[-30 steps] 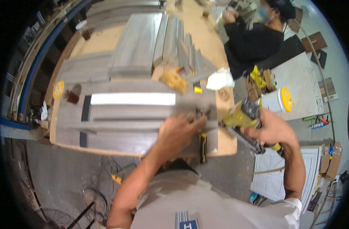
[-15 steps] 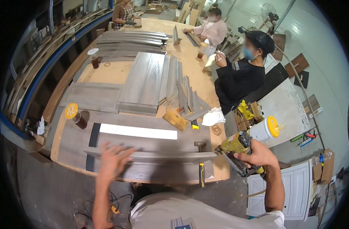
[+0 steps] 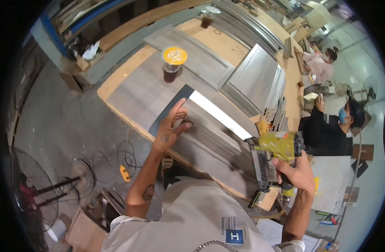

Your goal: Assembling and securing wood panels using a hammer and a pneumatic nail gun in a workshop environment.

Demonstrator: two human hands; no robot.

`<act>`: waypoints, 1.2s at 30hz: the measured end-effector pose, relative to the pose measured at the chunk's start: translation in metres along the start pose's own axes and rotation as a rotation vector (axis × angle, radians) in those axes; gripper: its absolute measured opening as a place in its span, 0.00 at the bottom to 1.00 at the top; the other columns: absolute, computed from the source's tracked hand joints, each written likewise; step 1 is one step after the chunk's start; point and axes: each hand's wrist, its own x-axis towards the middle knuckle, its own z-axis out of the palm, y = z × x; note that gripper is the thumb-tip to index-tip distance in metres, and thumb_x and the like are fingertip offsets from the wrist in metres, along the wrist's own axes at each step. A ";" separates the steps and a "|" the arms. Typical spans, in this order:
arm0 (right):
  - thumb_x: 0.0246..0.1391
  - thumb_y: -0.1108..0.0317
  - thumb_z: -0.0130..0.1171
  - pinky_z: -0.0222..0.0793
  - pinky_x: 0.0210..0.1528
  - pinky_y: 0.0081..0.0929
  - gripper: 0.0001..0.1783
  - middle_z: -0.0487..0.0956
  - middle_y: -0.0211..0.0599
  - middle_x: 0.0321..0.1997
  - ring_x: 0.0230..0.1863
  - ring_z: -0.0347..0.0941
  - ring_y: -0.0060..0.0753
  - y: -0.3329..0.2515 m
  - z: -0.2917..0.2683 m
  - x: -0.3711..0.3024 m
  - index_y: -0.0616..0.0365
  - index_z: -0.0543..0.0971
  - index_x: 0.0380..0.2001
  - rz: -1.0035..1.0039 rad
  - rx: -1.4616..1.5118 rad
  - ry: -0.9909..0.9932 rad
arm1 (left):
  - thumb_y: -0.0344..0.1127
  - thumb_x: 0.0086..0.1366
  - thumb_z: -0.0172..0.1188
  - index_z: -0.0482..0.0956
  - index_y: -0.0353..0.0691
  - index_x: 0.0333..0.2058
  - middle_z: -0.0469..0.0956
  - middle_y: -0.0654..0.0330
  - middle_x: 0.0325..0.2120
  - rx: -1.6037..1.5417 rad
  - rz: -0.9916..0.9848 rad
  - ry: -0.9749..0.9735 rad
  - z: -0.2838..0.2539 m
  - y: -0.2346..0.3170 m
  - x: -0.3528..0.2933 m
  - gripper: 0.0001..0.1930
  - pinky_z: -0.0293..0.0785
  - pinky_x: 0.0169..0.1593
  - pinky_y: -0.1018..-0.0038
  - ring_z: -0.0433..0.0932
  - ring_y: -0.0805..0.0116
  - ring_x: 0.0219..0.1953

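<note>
My right hand [image 3: 294, 171] grips a yellow-green and black nail gun [image 3: 276, 145], its black magazine side near the right end of a grey wooden strip [image 3: 219, 140]. The strip runs across the grey board in front of me. At the strip's left end is my left hand [image 3: 169, 130], index finger stretched out, thumb apart, the other fingers partly bent. Whether it touches the strip is hard to tell. Under and beside that hand lies a dark flat strip [image 3: 186, 93]. A white strip [image 3: 219, 113] meets its far end and runs toward the nail gun.
A drink cup with a yellow lid [image 3: 174, 56] stands on the grey board beyond my left hand. Grey panels [image 3: 257, 73] and long strips are stacked farther off. Two co-workers [image 3: 327, 130] are along the right side. Cables [image 3: 125, 155] lie on the floor at left.
My view has turned and tilted leftward. The nail gun now sits closer in over the table's right part. My left hand has gone from blurred, spread fingers to a pointing index with bent fingers.
</note>
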 end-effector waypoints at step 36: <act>0.57 0.71 0.64 0.64 0.18 0.20 0.09 0.74 0.27 0.17 0.15 0.68 0.17 -0.105 0.104 0.093 0.66 0.78 0.37 -0.029 -0.390 -0.269 | 0.30 0.61 0.69 0.82 0.37 0.52 0.78 0.55 0.53 -0.342 -0.144 0.228 0.010 -0.015 -0.040 0.19 0.69 0.60 0.73 0.74 0.68 0.56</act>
